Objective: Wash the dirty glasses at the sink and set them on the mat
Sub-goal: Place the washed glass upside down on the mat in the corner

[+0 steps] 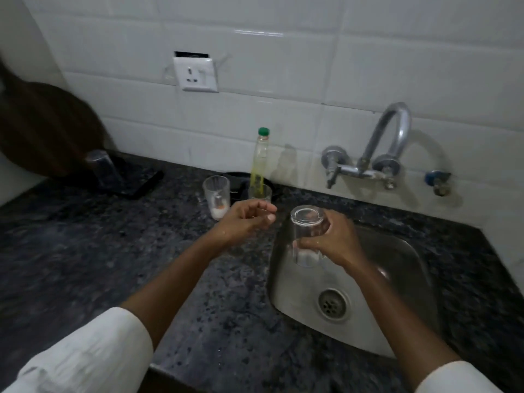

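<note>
Over the sink [397, 330], an upturned glass [307, 236] is gripped by the right hand [329, 239]; the left hand [246, 219] is loosely curled, empty. Wet glass could be dropped during transfer to the mat [139, 180].

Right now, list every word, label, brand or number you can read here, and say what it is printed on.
None can be read.
Bottle: no label shows.
Wall socket: no readable marking; too blurred.
Tap, glass in the right hand and glass on the counter: plain, no print.
</note>
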{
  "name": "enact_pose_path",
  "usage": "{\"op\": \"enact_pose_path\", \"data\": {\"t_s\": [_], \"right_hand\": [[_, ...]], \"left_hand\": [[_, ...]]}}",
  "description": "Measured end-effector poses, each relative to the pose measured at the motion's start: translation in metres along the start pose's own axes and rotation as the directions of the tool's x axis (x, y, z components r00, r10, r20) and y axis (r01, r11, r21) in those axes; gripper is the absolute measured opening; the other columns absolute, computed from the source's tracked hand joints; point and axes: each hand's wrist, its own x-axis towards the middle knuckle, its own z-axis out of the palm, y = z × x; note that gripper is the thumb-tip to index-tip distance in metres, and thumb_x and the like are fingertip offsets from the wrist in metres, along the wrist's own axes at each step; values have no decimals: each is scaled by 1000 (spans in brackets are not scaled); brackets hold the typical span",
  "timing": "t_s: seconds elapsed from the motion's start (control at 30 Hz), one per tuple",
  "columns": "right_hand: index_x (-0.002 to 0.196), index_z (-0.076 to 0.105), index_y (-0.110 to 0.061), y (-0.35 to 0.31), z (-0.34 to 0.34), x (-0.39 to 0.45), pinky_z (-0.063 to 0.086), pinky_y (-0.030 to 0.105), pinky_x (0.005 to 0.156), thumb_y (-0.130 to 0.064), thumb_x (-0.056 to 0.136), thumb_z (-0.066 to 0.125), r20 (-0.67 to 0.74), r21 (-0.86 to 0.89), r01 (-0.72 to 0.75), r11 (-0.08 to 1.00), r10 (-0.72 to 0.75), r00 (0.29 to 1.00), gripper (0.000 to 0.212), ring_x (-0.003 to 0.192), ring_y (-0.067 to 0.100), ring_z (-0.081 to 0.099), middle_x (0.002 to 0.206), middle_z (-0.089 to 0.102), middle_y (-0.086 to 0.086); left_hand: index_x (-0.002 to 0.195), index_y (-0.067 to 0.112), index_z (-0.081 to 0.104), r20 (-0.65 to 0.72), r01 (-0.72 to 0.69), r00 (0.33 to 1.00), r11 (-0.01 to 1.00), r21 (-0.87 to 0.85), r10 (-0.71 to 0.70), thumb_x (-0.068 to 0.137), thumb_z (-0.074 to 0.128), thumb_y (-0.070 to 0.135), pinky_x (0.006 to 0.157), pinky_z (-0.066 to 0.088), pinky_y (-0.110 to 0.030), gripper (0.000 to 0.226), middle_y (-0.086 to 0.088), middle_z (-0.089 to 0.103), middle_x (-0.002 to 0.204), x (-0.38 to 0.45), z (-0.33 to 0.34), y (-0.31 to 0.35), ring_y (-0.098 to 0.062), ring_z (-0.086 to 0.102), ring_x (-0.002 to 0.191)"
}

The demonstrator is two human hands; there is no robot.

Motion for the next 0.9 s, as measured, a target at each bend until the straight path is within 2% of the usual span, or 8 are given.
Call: {"op": "enact_pose_path", "data": {"t_s": [0.13,0.3,0.4,0.47,0.53,0.63,0.73,0.9], "right_hand": [[79,65,-37,-38,61,32,51,30,71,-22,44,96,99,51,71,996,-76,992,50,82,16,68,88,72,-1],[92,71,-20,-101,157,94,57,39,74,-42,37,92,170,80,154,985,-166,971,63,82,20,69,90,74,2],[88,65,-21,-145,218,142,51,31,66,-29,46,95,179,119,169,978,-189,966,53,78,17,65,84,70,-3],[89,63,-18,-174,264,180,52,33,67,-29,45,94,181,127,172,977,-193,964,55,77,20,64,83,69,-2],[92,63,-19,-197,310,218,54,30,70,-28,45,92,176,130,179,975,-200,964,56,81,19,65,88,71,-2],[88,60,-24,-225,375,269,42,13,58,-21,47,92,208,98,212,972,-228,951,52,80,14,61,86,67,-6],[87,59,-24,-242,430,308,39,21,61,-22,44,93,239,62,220,974,-228,944,54,80,15,60,86,65,-5],[95,62,-19,-253,497,354,36,11,55,-18,46,91,288,32,257,966,-255,923,57,80,14,61,88,64,-6]], "left_hand": [[112,3,67,-131,48,990,999,13,-46,92,68,7,65,52,-17,21,-6,71,91,-19,-70,-15,-6,67,75],[110,4,67,-306,95,947,995,-39,-103,91,68,6,62,52,-15,19,-7,70,91,-29,-179,-38,-2,67,69],[104,13,69,-388,101,915,994,-42,-109,91,69,11,66,52,-20,13,-6,71,89,-23,-252,-55,-6,67,73],[107,12,69,-430,135,892,990,-41,-139,91,69,13,62,51,-16,16,-9,72,91,-15,-301,-66,-11,67,77],[109,9,68,-457,153,876,987,-47,-158,91,68,11,58,48,-12,18,-15,71,96,-3,-345,-77,-14,65,79],[104,15,68,-475,163,866,986,-25,-155,91,69,12,57,46,-12,14,-15,71,97,18,-399,-98,-10,64,75],[105,17,68,-471,162,869,987,-14,-150,90,70,14,60,46,-17,15,-11,73,95,37,-435,-115,-4,64,71],[111,12,68,-462,150,878,989,20,-124,91,68,14,60,47,-14,20,-8,73,95,60,-470,-131,-1,65,71]]}}
